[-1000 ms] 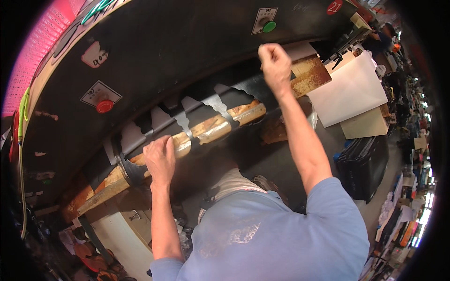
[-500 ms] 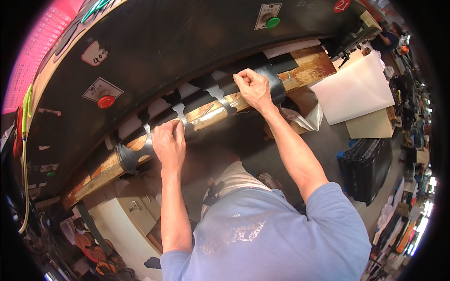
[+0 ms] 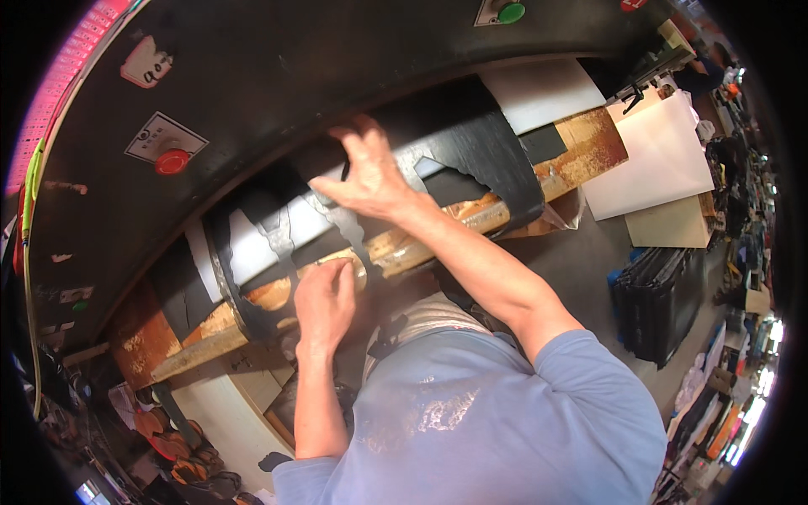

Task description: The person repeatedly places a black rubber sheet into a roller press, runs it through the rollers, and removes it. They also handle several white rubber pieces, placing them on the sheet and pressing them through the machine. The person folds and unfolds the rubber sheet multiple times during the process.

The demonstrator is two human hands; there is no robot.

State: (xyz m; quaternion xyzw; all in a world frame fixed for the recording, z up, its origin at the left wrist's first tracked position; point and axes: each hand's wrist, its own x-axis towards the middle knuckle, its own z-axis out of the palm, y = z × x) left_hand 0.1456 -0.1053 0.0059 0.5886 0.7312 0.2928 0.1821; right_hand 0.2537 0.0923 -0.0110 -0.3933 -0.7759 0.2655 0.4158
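A black sheet with ragged cut-outs and narrow strips between them lies over a worn wooden board and hangs over its front edge. White pieces show through the openings. My right hand is over the middle of the sheet, fingers spread, thumb pointing left; whether it touches the sheet I cannot tell. At the board's front edge, beside a hanging strip, my left hand is closed with fingertips together. What it pinches is hidden.
Beyond the board rises a dark machine panel with a red button and a green button. A large white sheet lies at the right. Below it stands a black folded stack. Brown pieces are piled lower left.
My right hand has moved left across the sheet and opened from a pinch. My left hand has shifted slightly nearer me. The gap between panel and board looks wider, showing more sheet.
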